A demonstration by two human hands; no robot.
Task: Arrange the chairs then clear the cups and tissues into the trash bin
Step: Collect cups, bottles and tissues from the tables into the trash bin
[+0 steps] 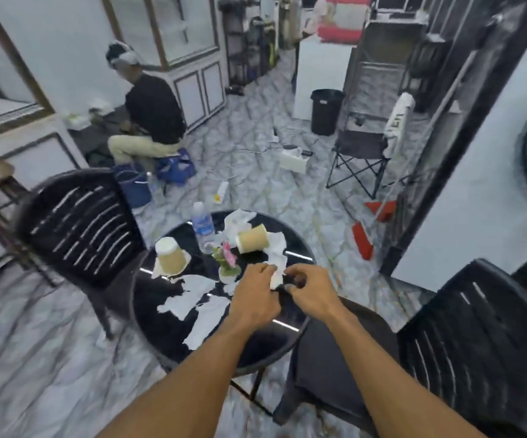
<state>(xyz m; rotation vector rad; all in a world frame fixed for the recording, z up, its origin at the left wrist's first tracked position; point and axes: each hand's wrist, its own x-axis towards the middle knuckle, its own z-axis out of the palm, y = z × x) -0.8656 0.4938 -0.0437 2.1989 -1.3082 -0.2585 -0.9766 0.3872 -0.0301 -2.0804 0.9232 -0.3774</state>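
Two chairs: set at the surface.
Cups: uncleared, on it.
Tissues: scattered; left hand fingers grip one.
Right hand: curled, hold unclear.
Trash bin: well apart.

two paper cups, one water bottle, one flower pot and several torn tissues on one round tabletop; two black slatted chairs, one folding chair, one black trash bin.

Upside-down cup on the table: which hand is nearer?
Left. The left hand is to the right of the upside-down cup, gripping a tissue, with the flower pot between them. The right hand is farther right, beyond the left hand.
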